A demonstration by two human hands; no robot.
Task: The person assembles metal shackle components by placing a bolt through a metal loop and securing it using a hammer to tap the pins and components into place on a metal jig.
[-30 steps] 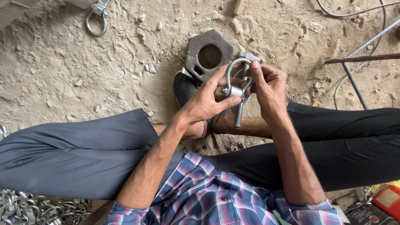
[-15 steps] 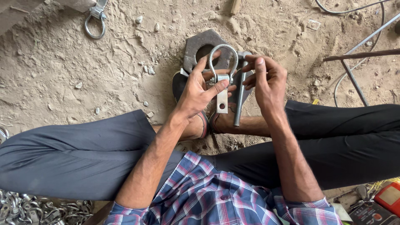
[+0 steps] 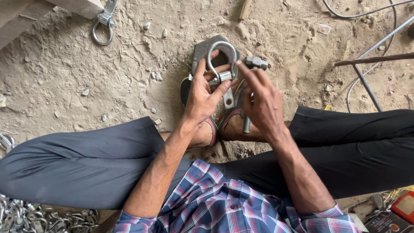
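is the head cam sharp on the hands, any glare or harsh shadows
Head view: soft, even daylight, no hard shadows on the sand; left hand, metal shackle and right hand are sharp, with only a faint sheen on the steel; wide-lens stretch shows toward the edges.

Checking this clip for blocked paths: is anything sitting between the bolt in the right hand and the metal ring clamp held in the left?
Nothing visible does. The right hand holds the bolt just right of the ring clamp gripped by the left hand; only a small open gap separates them. The flat metal plate lies behind, on the sand.
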